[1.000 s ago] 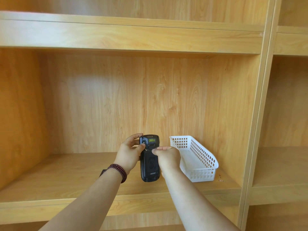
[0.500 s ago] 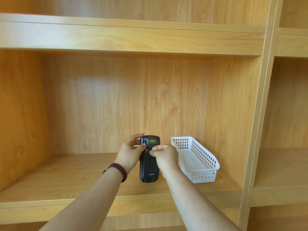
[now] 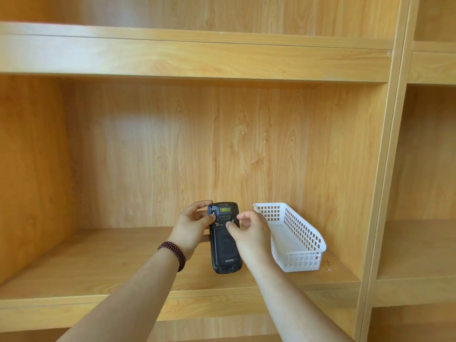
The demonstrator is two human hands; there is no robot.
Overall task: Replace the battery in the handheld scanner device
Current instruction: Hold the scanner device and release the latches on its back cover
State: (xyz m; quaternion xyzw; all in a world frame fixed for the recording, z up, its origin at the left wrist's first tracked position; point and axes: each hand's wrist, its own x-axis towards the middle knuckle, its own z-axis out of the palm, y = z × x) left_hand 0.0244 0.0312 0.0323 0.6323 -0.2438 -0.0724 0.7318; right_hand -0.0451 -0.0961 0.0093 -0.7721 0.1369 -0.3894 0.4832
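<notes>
A black handheld scanner [image 3: 224, 245] is held upright over the wooden shelf, its back toward me with the battery cover in place and white lettering near the bottom. My left hand [image 3: 193, 229] grips its upper left edge, thumb on the back near a small screw. My right hand [image 3: 249, 234] touches the scanner's upper right side, thumb and forefinger pinched at the top of the cover. The front of the scanner is hidden.
A white perforated plastic basket [image 3: 299, 243] stands on the shelf [image 3: 98, 265] just right of my right hand, against the cabinet's side panel [image 3: 370, 193]. Another shelf board runs overhead. More shelf bays lie to the right.
My right thumb and fingers have shifted slightly on the upper right of the scanner's back; a screw head near my left thumb now shows. The scanner stays in the same place.
</notes>
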